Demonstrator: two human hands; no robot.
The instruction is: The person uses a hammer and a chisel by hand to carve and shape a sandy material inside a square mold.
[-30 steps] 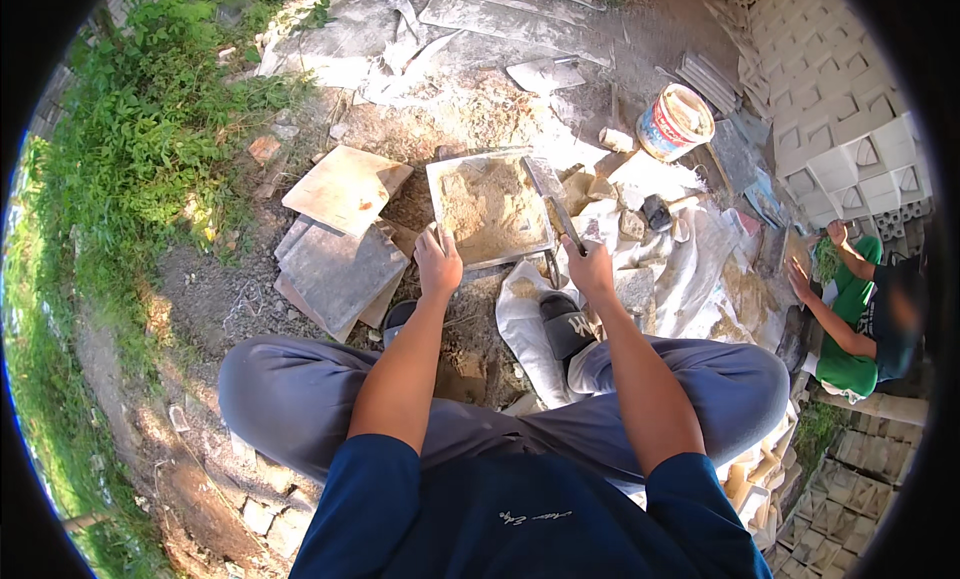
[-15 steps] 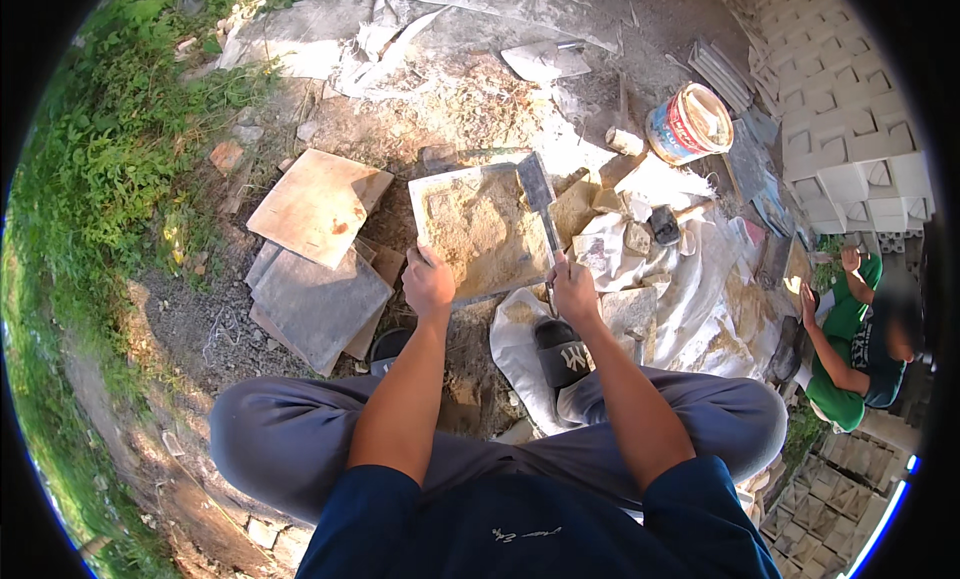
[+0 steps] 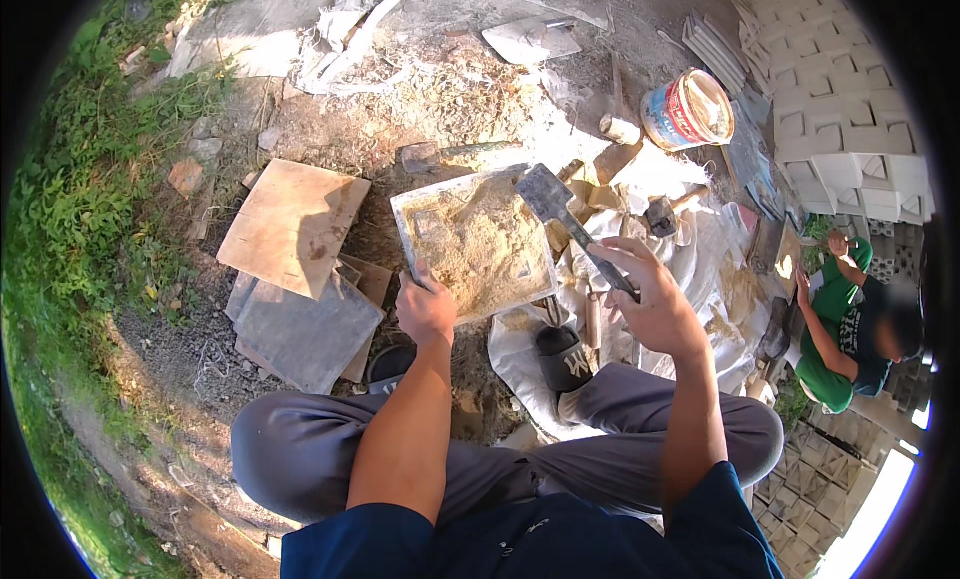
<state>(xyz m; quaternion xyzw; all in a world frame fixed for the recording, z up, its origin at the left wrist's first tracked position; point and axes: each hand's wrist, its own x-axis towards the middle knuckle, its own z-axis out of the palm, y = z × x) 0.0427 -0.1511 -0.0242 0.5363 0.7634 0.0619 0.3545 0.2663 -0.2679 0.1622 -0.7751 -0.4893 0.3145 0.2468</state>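
Note:
A square tile with a pale rim, its upper face crusted with sandy mortar, is tilted between my knees. Its lower left edge is gripped by my left hand; some of those fingers are hidden behind it. My right hand is closed round the handle of a dark metal scraper. The scraper's wide flat blade is over the tile's upper right corner; whether it touches cannot be told.
Loose tiles are stacked at the left. On the right lie a white sheet with rubble and a hammer. A paint bucket stands beyond. Another person sits at the far right, beside pale stacked blocks.
My right hand has moved right with the scraper, lifting it from the tile's right edge and slanting it more. My left hand still holds the tile, which has turned slightly.

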